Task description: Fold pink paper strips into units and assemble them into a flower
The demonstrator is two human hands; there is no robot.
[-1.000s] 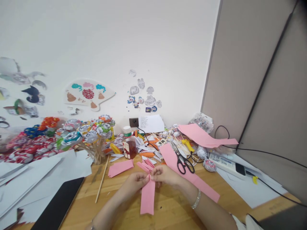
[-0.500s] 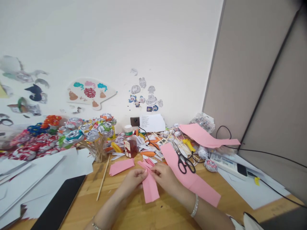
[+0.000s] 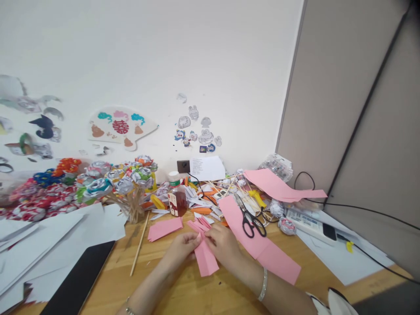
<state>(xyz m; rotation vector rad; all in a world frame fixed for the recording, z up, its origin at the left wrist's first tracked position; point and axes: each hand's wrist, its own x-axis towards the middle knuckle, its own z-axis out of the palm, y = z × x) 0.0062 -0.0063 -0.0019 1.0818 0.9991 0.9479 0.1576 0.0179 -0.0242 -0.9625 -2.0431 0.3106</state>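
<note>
Between my hands is a creased piece of pink paper (image 3: 206, 261), its lower flap hanging toward me and narrow pleats fanning out at its top. My left hand (image 3: 183, 246) pinches its left side between thumb and fingers. On the other side, my right hand (image 3: 223, 243) is closed on the paper's upper right part. A small stack of pink paper pieces (image 3: 165, 228) lies just beyond my left hand. To the right of my right hand, black-handled scissors (image 3: 253, 223) rest on a long pink paper strip (image 3: 278, 262).
A wooden stick (image 3: 140, 245) lies on the table left of my hands. Behind stand a jar (image 3: 177, 197) and a bunch of paper flowers (image 3: 124, 183). White sheets (image 3: 59, 249) and a black flat slab (image 3: 80, 278) are at the left. More pink paper (image 3: 275, 188) rests back right.
The lower flap of the pink paper now shows a sharper fold down its middle. Both hands keep their hold in nearly the same place. The view has shifted slightly.
</note>
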